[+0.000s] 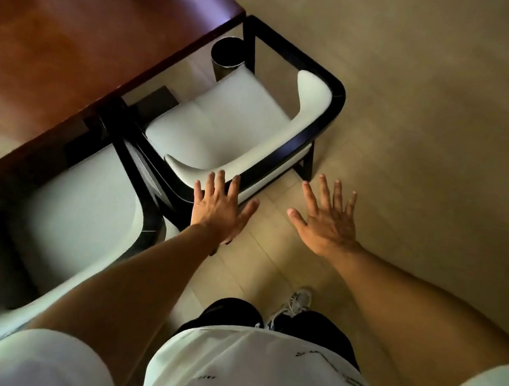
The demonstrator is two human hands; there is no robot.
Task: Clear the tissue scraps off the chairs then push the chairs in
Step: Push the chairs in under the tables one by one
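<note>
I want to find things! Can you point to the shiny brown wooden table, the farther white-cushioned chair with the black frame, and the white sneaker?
Shiny brown wooden table [72, 27]: head view, bare tabletop.
Farther white-cushioned black-framed chair [225, 120]: head view, seat cushion.
White sneaker [295, 302]: head view, laces.

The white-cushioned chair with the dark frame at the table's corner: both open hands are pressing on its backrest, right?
Not quite. In the head view only the left hand reaches the white-cushioned, dark-framed chair at its backrest; the right hand hangs spread above the beige floor, apart from the chair. Both hands are open, as you said.
</note>
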